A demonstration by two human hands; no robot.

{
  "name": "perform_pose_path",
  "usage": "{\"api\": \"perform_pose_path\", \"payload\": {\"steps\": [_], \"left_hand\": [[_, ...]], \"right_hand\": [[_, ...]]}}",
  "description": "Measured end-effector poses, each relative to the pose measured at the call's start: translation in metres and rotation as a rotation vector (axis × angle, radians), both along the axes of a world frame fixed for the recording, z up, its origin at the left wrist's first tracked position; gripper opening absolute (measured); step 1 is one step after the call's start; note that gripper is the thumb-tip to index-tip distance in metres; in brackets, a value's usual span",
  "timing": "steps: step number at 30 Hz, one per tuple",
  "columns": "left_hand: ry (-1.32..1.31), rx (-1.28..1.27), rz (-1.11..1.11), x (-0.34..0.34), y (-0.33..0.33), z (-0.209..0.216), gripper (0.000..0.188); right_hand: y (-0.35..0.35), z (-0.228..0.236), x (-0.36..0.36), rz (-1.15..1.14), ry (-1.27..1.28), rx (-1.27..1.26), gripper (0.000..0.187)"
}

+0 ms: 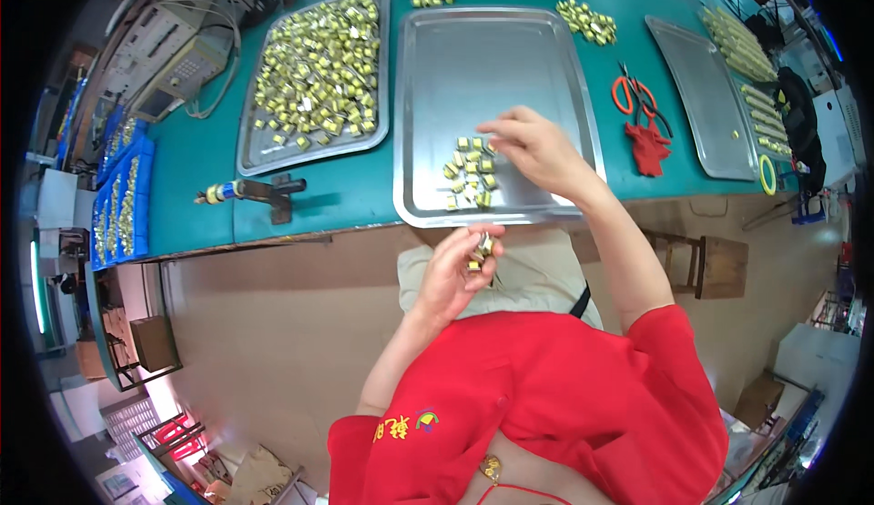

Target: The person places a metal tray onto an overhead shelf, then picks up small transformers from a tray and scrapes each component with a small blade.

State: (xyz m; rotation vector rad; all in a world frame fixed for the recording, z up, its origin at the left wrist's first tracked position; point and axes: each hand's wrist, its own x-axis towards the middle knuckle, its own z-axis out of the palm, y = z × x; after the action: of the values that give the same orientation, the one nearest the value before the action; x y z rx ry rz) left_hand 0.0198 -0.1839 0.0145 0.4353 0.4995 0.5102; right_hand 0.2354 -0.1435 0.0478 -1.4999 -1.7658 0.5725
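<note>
My left hand (446, 277), palm up at the tray's front edge, is closed round several small yellow-taped coil components (481, 252). Over the large metal tray (492, 59) is my right hand (542, 152), its index finger and thumb stretched forward and a little apart. I see nothing held between those fingertips. Just beside them, a loose cluster of the same yellow-taped components (471, 173) lies in the tray's front part. One of these components sits very close to my right thumb, and whether they touch is hard to see.
A tray heaped with components (319, 68) stands to the left, near a small bench fixture (264, 191) and blue bins (127, 200). At right lie orange-handled scissors (628, 95), a red cloth (646, 147), another tray (706, 95) and a yellow tape ring (767, 176). Loose components (587, 23) lie beyond.
</note>
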Motion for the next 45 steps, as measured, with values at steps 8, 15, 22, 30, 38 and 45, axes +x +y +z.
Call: {"api": "perform_pose_path", "payload": {"steps": [8,15,22,30,38,45], "left_hand": [[-0.073,0.036,0.344,-0.021,0.043,0.02,0.031],[-0.195,0.025,0.877,-0.033,0.147,0.056,0.017],[0.279,0.308,1.278,-0.011,0.274,0.045,0.026],[1.553,1.518,0.907,-0.014,0.301,0.013,0.03],[1.746,1.731,0.658,-0.012,0.279,0.005,0.022],[1.561,1.886,0.748,-0.016,0.243,0.038,0.028]], "right_hand": [[0.012,-0.002,-0.016,0.192,-0.449,-0.048,0.025],[-0.018,0.001,-0.001,0.074,-0.38,-0.043,0.024],[-0.039,-0.008,0.026,0.017,-0.39,-0.059,0.022],[-0.034,0.0,0.032,0.132,-0.359,-0.165,0.021],[-0.025,-0.005,0.03,0.138,-0.288,-0.192,0.021],[-0.011,-0.019,0.038,-0.013,-0.13,-0.039,0.018]]}}
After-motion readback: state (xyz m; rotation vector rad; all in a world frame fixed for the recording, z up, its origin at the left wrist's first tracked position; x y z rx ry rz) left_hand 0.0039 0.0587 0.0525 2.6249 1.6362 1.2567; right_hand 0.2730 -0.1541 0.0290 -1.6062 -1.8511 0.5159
